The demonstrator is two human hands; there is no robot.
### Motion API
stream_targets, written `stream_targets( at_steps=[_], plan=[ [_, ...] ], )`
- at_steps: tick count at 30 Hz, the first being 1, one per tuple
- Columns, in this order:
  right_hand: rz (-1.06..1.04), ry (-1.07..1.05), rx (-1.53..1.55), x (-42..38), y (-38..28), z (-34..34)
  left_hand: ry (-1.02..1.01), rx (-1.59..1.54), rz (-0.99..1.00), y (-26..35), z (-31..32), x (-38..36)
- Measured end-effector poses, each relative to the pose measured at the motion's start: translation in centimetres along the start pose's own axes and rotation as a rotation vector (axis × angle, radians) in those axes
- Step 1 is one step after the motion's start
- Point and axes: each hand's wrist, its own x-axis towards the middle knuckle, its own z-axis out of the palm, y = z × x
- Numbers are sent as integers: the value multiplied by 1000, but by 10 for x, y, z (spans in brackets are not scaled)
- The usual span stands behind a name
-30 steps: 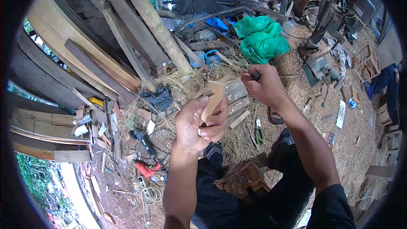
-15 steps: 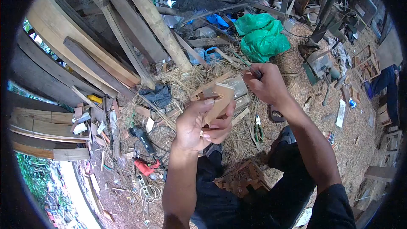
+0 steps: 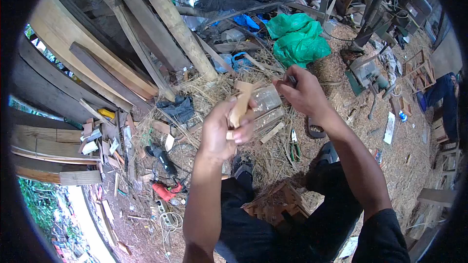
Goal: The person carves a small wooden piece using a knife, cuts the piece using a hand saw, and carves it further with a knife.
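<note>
My left hand (image 3: pixel 222 129) is closed around a small pale piece of cut wood (image 3: pixel 242 101), which stands up out of the fingers at a tilt. To its right, my right hand (image 3: pixel 303 90) is closed on a slim tool with a dark handle (image 3: pixel 292 80); most of it is hidden in the fist, and I cannot tell its kind. The tool and the wood are a short distance apart. Beneath and between the hands lies a shiny-topped block (image 3: pixel 268 98) on the straw-covered ground.
Pliers (image 3: pixel 294 147) lie near my right foot. On the left are an angle grinder (image 3: pixel 163 159), a red power tool (image 3: pixel 165 191) and a power strip (image 3: pixel 166 214). Ahead sits a green plastic bag (image 3: pixel 300 41). Long planks (image 3: pixel 92 44) lean at the left.
The wood in my left hand has turned to show a narrower side. My right hand has shifted slightly left and up, with the tool angled differently.
</note>
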Motion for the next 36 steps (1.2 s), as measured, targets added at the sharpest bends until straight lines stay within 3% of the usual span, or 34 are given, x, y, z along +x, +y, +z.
stream_targets(
  at_steps=[3, 4, 7, 10, 11, 13, 15, 19, 21, 24, 27, 32, 36],
  plan=[
    [26, 4, 38, 4, 31, 3, 215, 228, -45, -12, -25, 28],
    [-79, 5, -17, 8, 56, 7, 250, 326, -54, -19, -37, 42],
    [31, -125, -244, 14, 93, 2, 374, 676, -45, -61, -67, 87],
    [224, -56, -294, 8, 155, 15, 358, 1004, -55, -141, -131, 129],
    [249, -15, -318, 2, 175, 19, 344, 1016, 22, -172, -139, 136],
    [309, 65, -364, -25, 215, 33, 303, 982, -142, -213, -123, 132],
    [348, 42, -402, -64, 265, 56, 260, 1057, -107, -262, -129, 133],
    [537, -62, -412, -126, 338, 83, 410, 835, -195, -333, -155, 138],
    [566, -88, -404, -149, 360, 87, 377, 1077, -207, -360, -184, 131],
    [554, -32, -275, -166, 374, 96, 412, 1351, -8, -382, -212, 125],
    [593, 69, -259, -166, 375, 111, 478, 1159, -177, -394, -231, 135],
    [686, 112, -225, -149, 362, 140, 514, 813, -126, -404, -228, 155],
    [659, 146, -205, -148, 367, 152, 558, 836, -238, -400, -220, 157]
  ],
)
